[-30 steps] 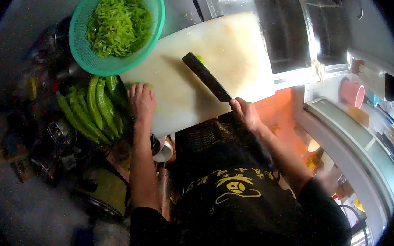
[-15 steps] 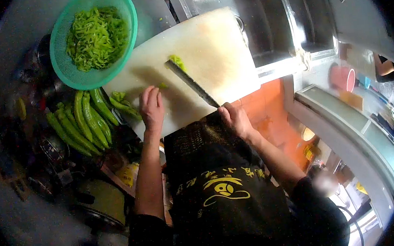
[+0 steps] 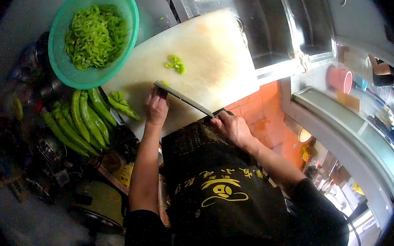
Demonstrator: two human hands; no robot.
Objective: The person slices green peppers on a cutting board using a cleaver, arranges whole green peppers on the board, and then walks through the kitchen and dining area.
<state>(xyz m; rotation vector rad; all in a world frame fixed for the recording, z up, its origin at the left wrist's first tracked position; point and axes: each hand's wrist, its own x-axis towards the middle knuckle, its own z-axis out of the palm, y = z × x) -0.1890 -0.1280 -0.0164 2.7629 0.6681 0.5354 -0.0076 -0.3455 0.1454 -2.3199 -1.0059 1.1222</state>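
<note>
My right hand (image 3: 232, 128) is closed round the handle of a kitchen knife (image 3: 183, 98), its blade slanting to the left over a white cutting board (image 3: 218, 46). At the blade's far end is my left hand (image 3: 158, 108), fingers bent together and shaded; anything under them is hidden. A small bit of green pepper (image 3: 165, 83) lies beside the blade tip. Farther up the board is a little heap of cut green pepper (image 3: 176, 65). Some green pepper pieces (image 3: 123, 106) rest at the board's left edge.
A green colander (image 3: 134, 16) with shredded green pepper (image 3: 95, 36) stands at the upper left. Several whole long green peppers (image 3: 84, 121) lie below it. A double steel sink (image 3: 263, 28) adjoins the board. A lidded pot (image 3: 96, 202) is at lower left.
The knife has swung away from the cut heap, down and left, its tip now at my left hand. My left hand has shifted slightly right. The cut pieces lie apart from the blade.
</note>
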